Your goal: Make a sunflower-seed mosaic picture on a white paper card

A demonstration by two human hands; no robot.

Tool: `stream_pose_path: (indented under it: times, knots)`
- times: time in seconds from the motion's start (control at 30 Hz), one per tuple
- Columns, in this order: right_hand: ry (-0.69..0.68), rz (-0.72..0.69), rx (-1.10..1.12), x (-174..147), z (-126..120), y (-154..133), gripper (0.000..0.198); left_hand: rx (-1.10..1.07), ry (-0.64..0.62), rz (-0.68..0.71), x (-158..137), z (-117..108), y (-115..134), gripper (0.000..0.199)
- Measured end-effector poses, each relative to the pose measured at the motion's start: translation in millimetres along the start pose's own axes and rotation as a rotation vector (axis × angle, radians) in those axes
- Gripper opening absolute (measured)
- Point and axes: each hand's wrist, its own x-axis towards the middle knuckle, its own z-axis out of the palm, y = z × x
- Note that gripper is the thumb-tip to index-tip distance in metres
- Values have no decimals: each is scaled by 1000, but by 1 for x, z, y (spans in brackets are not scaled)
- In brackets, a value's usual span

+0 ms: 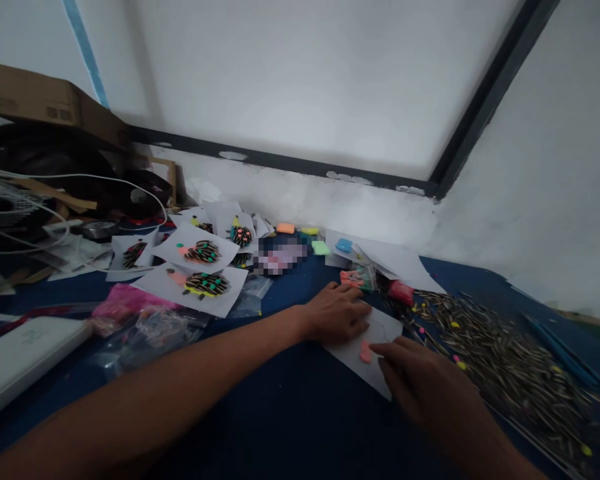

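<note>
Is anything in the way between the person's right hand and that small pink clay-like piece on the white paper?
Nothing visible: the right hand has its fingers right at the edge of the small pink clay-like piece. The left hand rests on the white paper too, but not between them.

Dim light falls on white walls (545, 167) and a dark frame (487, 97).
</note>
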Motion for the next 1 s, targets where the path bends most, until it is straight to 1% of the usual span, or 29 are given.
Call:
stream_pose_path:
  times: [0.1,0.2,0.33,0.6,0.83,0.9,1.0]
  knots:
    - [63,13,19,-1,2,3,25,3,-4,1,0,0,0,35]
    - [70,19,14,0,6,2,19,6,3,1,0,2,-1,35]
    - [41,18,12,2,8,0,14,-3,19,11,0,3,-1,34]
    - [38,-27,-19,6,11,2,18,1,5,4,0,0,-1,34]
    - [143,-112,-162,6,21,-1,28,12,8,3,0,2,0,33]
    - [153,-104,-139,6,21,-1,29,7,10,1,1,2,0,33]
    - [104,-73,-41,7,18,0,28,1,12,4,0,3,-1,33]
